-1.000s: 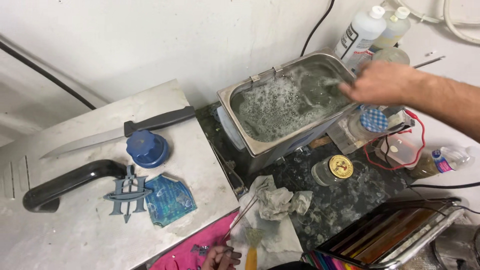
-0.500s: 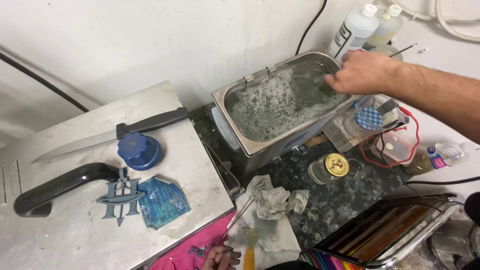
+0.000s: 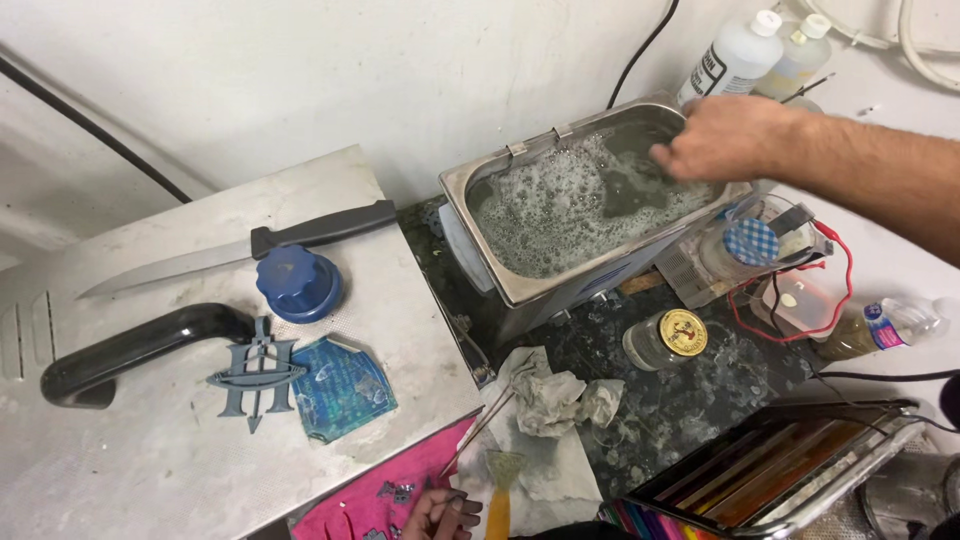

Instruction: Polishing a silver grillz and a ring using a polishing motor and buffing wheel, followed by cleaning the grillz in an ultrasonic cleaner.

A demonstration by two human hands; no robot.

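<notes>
Left hand [image 3: 440, 512] was seen at 6 o'clock on the frame's bottom edge, fingers curled together over small grey metal pieces [image 3: 395, 492] on a pink cloth [image 3: 375, 495]; whether anything was gripped could not be told. A yellow-handled brush [image 3: 498, 490] and crumpled rag [image 3: 555, 395] lay just at its 1 o'clock. A grey emblem casting [image 3: 255, 372] and blue iridescent plaque [image 3: 345, 385] rested at 9 o'clock on the steel plate [image 3: 150, 470], a blue cap [image 3: 298, 283] and knife [image 3: 240, 255] beyond. A gold-lidded jar [image 3: 668, 338] stood at 3 o'clock. Right hand [image 3: 725, 138] was held at 1 o'clock, fingers loosely spread, tips dipped into the foamy steel tank [image 3: 590, 200]; nothing visibly held. Two white bottles [image 3: 765, 50] stood furthest back.
</notes>
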